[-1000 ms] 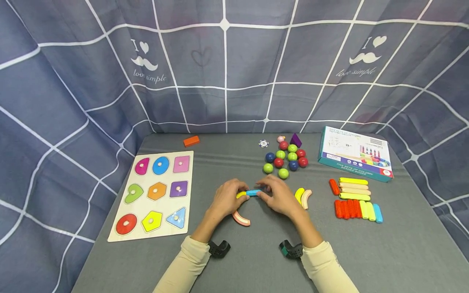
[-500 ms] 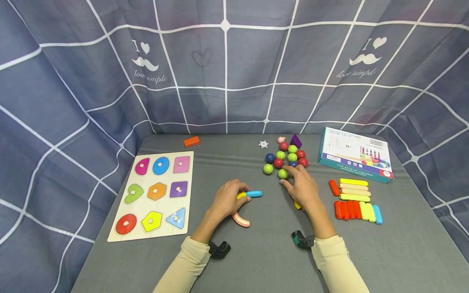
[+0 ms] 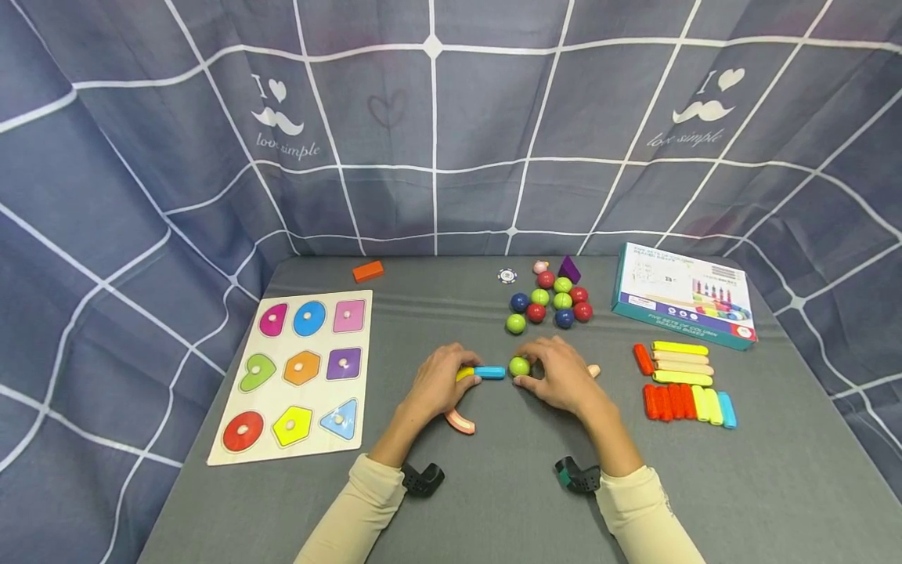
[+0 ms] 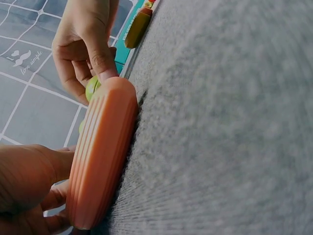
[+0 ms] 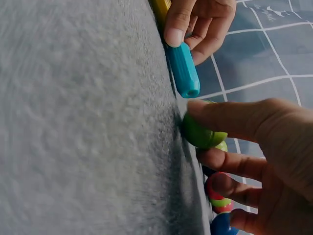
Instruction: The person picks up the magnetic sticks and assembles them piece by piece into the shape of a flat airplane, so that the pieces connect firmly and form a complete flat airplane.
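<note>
My left hand (image 3: pixel 437 382) pinches a yellow piece (image 3: pixel 464 374) where it meets a long blue bead (image 3: pixel 489 373). The blue bead lies on the table with its holed end (image 5: pixel 192 93) facing right. Below that hand a curved pink piece (image 3: pixel 461 422) lies partly covered; it looms large in the left wrist view. My right hand (image 3: pixel 560 374) pinches a green ball (image 3: pixel 519 366) between thumb and fingers, just right of the blue bead, a small gap between them. Under the right hand, the tip of another pale curved piece (image 3: pixel 594 370) shows.
Red, blue and green balls (image 3: pixel 561 301) cluster behind the right hand. A shape puzzle board (image 3: pixel 320 337) lies left, a box (image 3: pixel 683 294) far right, with coloured sticks (image 3: pixel 681 368) before it. An orange block (image 3: pixel 368 272), a chip (image 3: pixel 506 276) and a purple wedge (image 3: pixel 569 270) stand behind.
My right hand let go of the blue bead, reached back to the nearest green ball and brought it forward and left beside the bead. The left hand stayed in place.
</note>
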